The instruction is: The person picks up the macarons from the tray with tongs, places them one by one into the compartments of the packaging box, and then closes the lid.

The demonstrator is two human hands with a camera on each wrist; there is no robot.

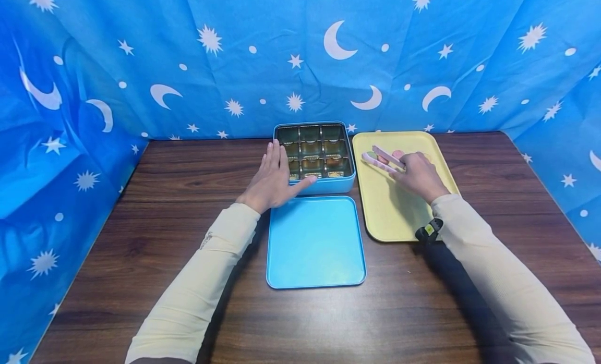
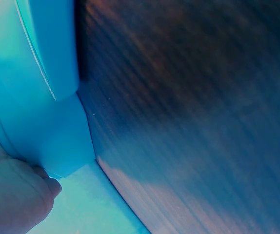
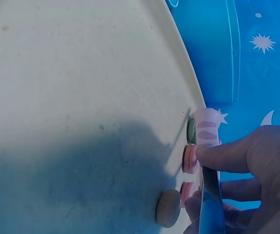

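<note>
In the head view the right hand [image 1: 419, 177] pinches pink tongs [image 1: 382, 163] over the yellow tray [image 1: 399, 218], their tips around a green macaron [image 1: 372, 155]. The right wrist view has the tongs [image 3: 207, 129] in front of the green macaron [image 3: 191, 130]; a pink macaron [image 3: 190, 159], another pink one [image 3: 186, 193] and a brownish one [image 3: 168, 208] stand in line. With fingers straight, the left hand [image 1: 271, 182] rests against the left front corner of the blue tin [image 1: 328, 185], which has a divided insert. The left wrist view shows part of that hand [image 2: 15, 197] by the tin [image 2: 47, 126].
A light blue square lid [image 1: 315, 242] lies on the wooden table [image 1: 164, 207] in front of the tin. Behind the table hangs a blue cloth [image 1: 263, 56] with moons and stars. A dark band with a yellow-green face [image 1: 429, 230] sits on the right wrist.
</note>
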